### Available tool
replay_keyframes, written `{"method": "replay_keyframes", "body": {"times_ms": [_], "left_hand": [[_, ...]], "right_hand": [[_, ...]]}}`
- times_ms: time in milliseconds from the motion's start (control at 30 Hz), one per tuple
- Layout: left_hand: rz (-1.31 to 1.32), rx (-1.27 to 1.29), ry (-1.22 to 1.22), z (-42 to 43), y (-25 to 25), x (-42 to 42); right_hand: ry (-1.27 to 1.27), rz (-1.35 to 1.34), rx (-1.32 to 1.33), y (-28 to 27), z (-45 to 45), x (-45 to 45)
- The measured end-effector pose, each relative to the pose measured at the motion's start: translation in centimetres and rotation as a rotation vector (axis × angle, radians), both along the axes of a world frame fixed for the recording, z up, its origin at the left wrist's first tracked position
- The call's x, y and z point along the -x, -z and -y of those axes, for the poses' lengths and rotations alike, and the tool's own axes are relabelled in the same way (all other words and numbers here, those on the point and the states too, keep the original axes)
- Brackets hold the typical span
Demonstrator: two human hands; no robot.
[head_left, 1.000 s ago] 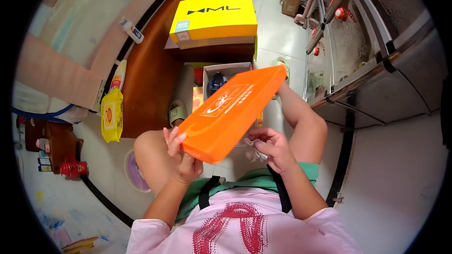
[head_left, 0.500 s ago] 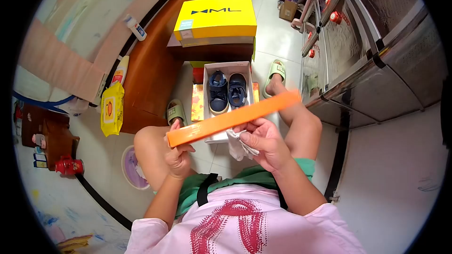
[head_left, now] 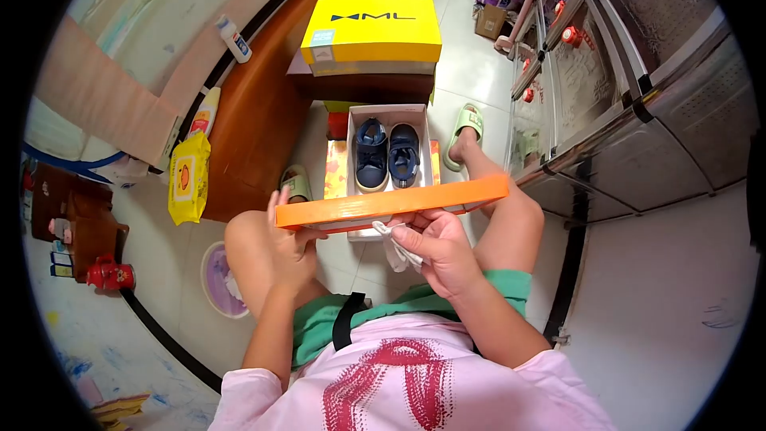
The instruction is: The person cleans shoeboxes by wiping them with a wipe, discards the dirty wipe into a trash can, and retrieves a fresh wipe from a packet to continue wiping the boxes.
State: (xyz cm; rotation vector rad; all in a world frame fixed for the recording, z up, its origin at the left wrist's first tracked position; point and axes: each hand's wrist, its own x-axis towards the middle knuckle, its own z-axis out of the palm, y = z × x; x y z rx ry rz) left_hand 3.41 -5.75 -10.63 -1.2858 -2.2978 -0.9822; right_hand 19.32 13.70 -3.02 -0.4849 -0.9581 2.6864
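Observation:
My left hand (head_left: 294, 246) grips the left end of an orange box lid (head_left: 383, 204), held edge-on above my knees. A crumpled white cloth (head_left: 399, 252) is pinched in my right hand (head_left: 437, 246), just below the middle of the lid. Beyond the lid, an open white shoebox (head_left: 424, 144) holds a pair of dark blue children's shoes (head_left: 371, 156), side by side. The lid hides part of the box's near end. Orange patterned cardboard (head_left: 336, 168) shows beside the box.
A yellow shoebox (head_left: 371, 29) sits on a dark wooden stool (head_left: 359, 89). To the left are a yellow wipes pack (head_left: 189, 179), a white bottle (head_left: 234, 40) and a purple basin (head_left: 222, 281). Drawers (head_left: 594, 72) stand at the right.
The orange lid has tipped from showing its printed top to edge-on and has come level, lower down. Both shoes have come into view. The cloth has moved left with my right hand.

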Motion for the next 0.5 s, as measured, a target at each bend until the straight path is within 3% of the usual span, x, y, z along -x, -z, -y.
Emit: {"method": "replay_keyframes", "body": {"times_ms": [133, 200, 300, 333, 400, 500], "left_hand": [[0.215, -0.224, -0.097, 3.1, -4.7, -2.2], [-0.036, -0.219, -0.078, 3.6, -6.9, -2.9], [-0.028, 0.035, 0.069, -3.4, -13.6, -4.3], [-0.032, 0.030, 0.069, -4.3, -13.5, -3.8], [-0.152, 0.267, 0.175, -5.7, -12.5, -3.3], [-0.151, 0.271, 0.204, -6.2, -11.5, -3.5]], "right_hand": [[0.037, 0.047, -0.096, 0.2, 0.9, 0.3], [-0.007, 0.068, -0.153, 0.2, 1.3, 0.3], [-0.020, 0.080, -0.220, 0.4, 1.9, 0.3], [-0.019, 0.077, -0.224, 0.5, 1.9, 0.3], [0.027, 0.056, -0.310, 0.9, 1.9, -0.2], [0.067, 0.087, -0.324, 1.6, 1.4, -1.8]]}}
